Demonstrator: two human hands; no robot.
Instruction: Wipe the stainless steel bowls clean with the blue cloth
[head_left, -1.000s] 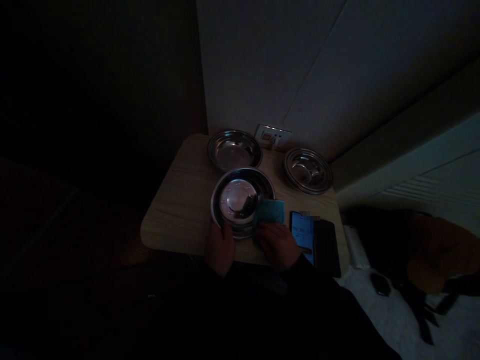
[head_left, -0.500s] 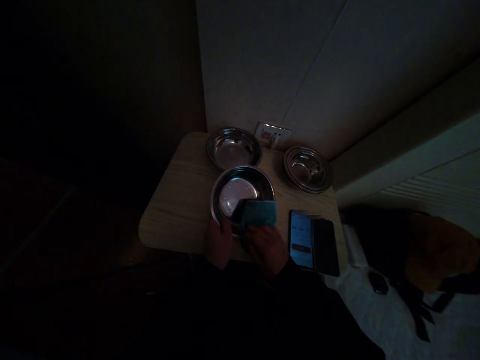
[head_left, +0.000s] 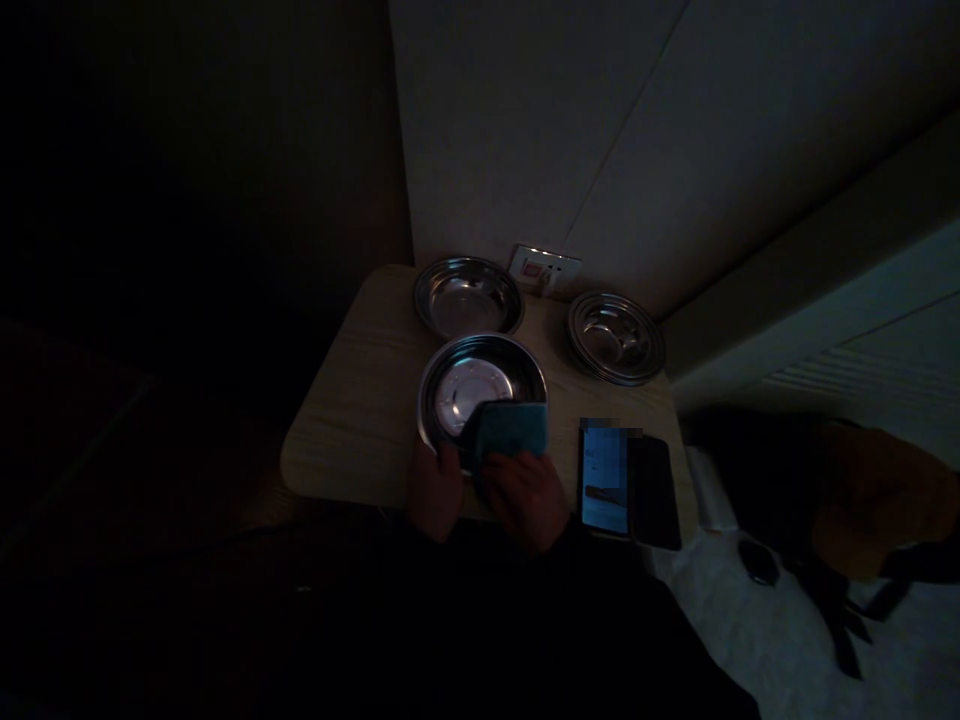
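Observation:
A shiny round metal bowl (head_left: 472, 385) sits near the front edge of a small wooden table (head_left: 341, 420). My left hand (head_left: 435, 490) is closed on its near left rim, thumb over the edge. In my right hand (head_left: 529, 495) is a teal cloth (head_left: 514, 428), pressed against the bowl's near right side and covering part of the rim and inside. The fingers of the right hand are bent over the cloth; what lies under it is hidden. The whole scene is dim.
Behind the bowl stands another metal bowl (head_left: 469, 300), and at the back right a stack of metal bowls (head_left: 616, 340). A lit phone (head_left: 604, 500) in a dark flip case lies at the right edge. A wall socket (head_left: 545, 268) is behind the table; dark and orange-brown fabric (head_left: 877, 500) lies right.
The bowl, the cloth and my right hand have shifted slightly left. My left hand keeps its hold on the rim. The phone's screen display looks different.

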